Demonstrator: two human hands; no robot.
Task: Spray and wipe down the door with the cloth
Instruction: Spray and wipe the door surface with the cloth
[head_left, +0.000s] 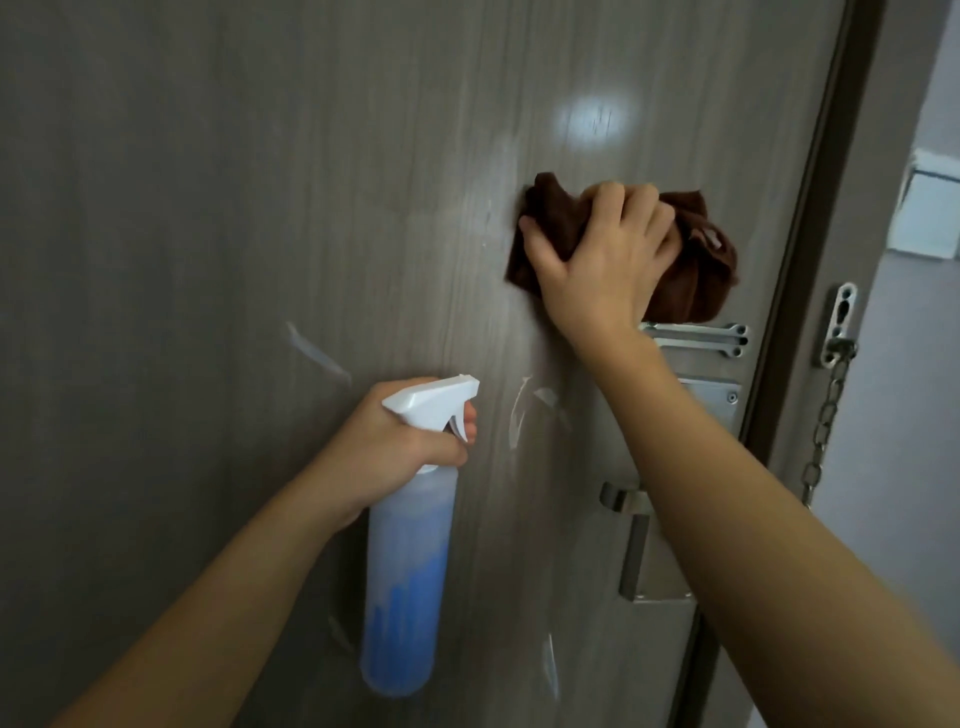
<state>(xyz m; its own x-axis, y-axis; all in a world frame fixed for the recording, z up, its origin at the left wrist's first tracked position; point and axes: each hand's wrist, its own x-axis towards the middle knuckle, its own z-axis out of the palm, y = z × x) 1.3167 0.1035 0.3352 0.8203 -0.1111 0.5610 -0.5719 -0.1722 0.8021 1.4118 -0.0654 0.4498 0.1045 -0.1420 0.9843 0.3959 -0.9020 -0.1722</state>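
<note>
Nearest, left hand (400, 436) wrapped tight round the neck of a spray bottle (408, 566), finger on the trigger, nozzle aimed at the door (208, 208); bottle hanging upright below the fist, blue liquid inside. Farther on, right hand (605, 254) spread flat, fingers curled over a bunched brown cloth (696, 270), pressing it onto the door just above the chain latch plate (696, 338). Wet streaks below. Handle (631, 540) partly behind the right forearm.

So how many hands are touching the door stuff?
2. The right hand presses the crumpled brown cloth against the grey wooden door; the left hand holds the white-topped blue spray bottle lower down.
</note>
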